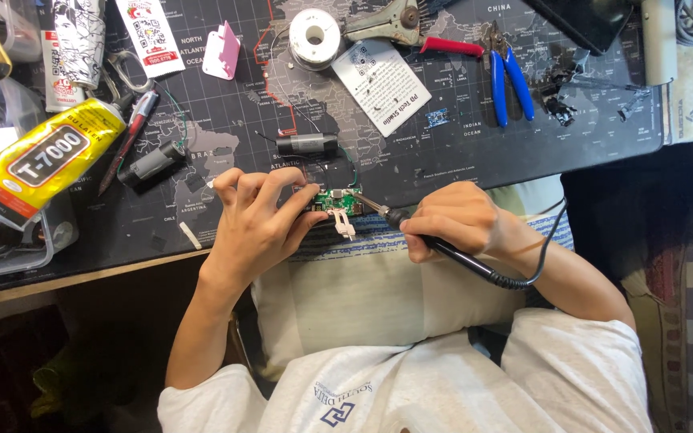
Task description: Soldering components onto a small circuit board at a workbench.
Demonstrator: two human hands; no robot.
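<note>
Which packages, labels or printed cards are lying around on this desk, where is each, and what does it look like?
Glue tube: far left, lying slanted; yellow with a black label and red end.
White card: top centre, tilted; small square code and dark print.
Paper tag: top left; narrow, white with red print and a code.
Printed packet: top left corner; white with black drawings.
Desk mat: under everything; dark world map.

Both arms are bare up from the fingers of the left hand point(254, 220) and right hand point(451, 224), with no rings or watch. Short white T-shirt sleeves point(571, 353) begin well behind the fingers; a small blue emblem marks the chest.
</note>
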